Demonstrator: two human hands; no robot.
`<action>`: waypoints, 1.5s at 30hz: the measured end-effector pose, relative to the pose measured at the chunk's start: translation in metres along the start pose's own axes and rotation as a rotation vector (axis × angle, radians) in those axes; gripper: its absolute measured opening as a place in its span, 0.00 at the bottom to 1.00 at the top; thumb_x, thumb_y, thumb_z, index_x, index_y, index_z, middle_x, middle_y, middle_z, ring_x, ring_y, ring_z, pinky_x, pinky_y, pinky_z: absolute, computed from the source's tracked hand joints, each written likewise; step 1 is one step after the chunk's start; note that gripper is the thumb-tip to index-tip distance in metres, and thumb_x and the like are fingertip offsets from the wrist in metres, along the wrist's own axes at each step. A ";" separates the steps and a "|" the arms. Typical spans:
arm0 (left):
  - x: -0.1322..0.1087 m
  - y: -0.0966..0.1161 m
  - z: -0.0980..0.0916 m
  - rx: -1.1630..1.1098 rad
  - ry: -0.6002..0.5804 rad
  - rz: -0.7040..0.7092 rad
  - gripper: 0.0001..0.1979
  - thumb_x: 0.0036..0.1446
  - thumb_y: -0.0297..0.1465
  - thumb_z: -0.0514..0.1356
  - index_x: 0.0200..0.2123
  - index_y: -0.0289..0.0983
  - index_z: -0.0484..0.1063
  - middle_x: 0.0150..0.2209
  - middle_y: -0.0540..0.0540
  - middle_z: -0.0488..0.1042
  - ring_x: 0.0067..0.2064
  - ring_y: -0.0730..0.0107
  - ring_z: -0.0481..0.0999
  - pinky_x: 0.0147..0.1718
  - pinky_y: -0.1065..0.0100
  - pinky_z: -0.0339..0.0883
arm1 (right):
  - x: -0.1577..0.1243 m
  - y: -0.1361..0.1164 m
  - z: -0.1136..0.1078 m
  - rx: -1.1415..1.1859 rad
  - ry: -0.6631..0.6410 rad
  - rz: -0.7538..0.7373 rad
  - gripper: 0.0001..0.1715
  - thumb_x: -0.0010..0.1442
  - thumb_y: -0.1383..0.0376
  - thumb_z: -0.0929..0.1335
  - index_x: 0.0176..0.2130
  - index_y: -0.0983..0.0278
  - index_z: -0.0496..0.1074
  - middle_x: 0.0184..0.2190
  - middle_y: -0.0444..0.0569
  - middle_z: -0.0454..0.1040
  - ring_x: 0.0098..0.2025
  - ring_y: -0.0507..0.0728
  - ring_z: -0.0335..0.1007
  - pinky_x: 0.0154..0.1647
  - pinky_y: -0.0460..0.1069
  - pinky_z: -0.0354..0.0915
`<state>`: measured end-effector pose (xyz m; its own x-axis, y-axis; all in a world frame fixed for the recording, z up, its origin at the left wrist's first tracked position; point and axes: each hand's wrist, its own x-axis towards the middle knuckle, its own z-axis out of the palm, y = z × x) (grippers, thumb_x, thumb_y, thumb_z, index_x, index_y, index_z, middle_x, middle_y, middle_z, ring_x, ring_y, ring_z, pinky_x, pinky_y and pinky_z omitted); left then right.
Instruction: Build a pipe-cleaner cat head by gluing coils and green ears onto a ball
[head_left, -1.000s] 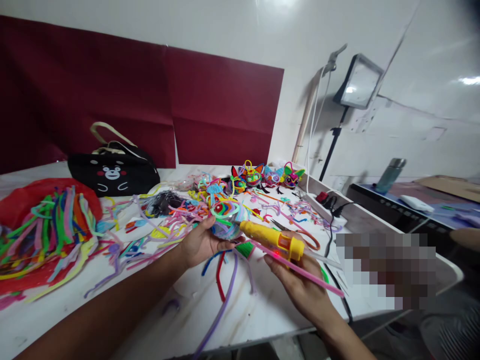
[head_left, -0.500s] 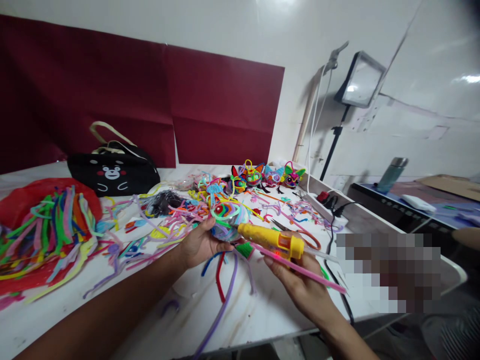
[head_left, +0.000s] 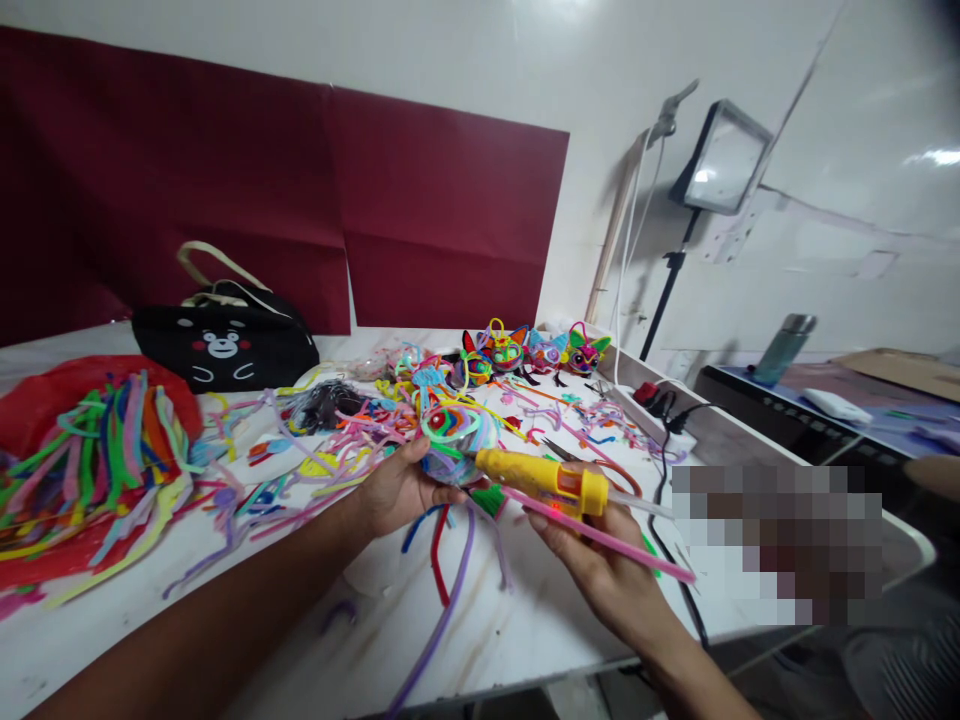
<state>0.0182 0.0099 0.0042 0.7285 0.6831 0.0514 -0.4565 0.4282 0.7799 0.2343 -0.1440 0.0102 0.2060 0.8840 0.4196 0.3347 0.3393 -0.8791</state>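
Note:
My left hand point(head_left: 397, 488) is closed round a small round figure point(head_left: 452, 432) wound from bright pipe cleaners, held just above the white table point(head_left: 480, 620). My right hand point(head_left: 611, 575) grips a yellow glue gun point(head_left: 541, 478) with its nozzle at the figure's right side. A pink pipe cleaner point(head_left: 600, 535) lies across the fingers of that hand, under the gun. A clear glue stick pokes out of the gun's rear.
Loose pipe cleaners litter the table, with a thick heap point(head_left: 90, 470) on a red bag at the left. A black bear-face tote point(head_left: 225, 345) stands at the back. Finished figures point(head_left: 536, 352), a power strip point(head_left: 660, 410), a lamp stand point(head_left: 716, 165) and a neighbouring desk are at the right.
The figure in my left hand has risen slightly and turned a little against the gun's nozzle. Both hands stay almost where they were.

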 end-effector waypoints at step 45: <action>0.006 -0.004 -0.016 -0.070 -0.265 0.008 0.16 0.65 0.37 0.63 0.53 0.36 0.79 0.49 0.40 0.83 0.49 0.56 0.83 0.45 0.64 0.79 | 0.003 0.022 0.000 -0.158 0.071 -0.085 0.22 0.64 0.52 0.70 0.53 0.61 0.71 0.46 0.53 0.77 0.47 0.62 0.74 0.48 0.55 0.73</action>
<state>0.0159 0.0214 -0.0082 0.8286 0.5123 0.2259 -0.4905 0.4696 0.7341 0.2421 -0.1339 -0.0079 0.2335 0.8274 0.5107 0.4931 0.3519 -0.7956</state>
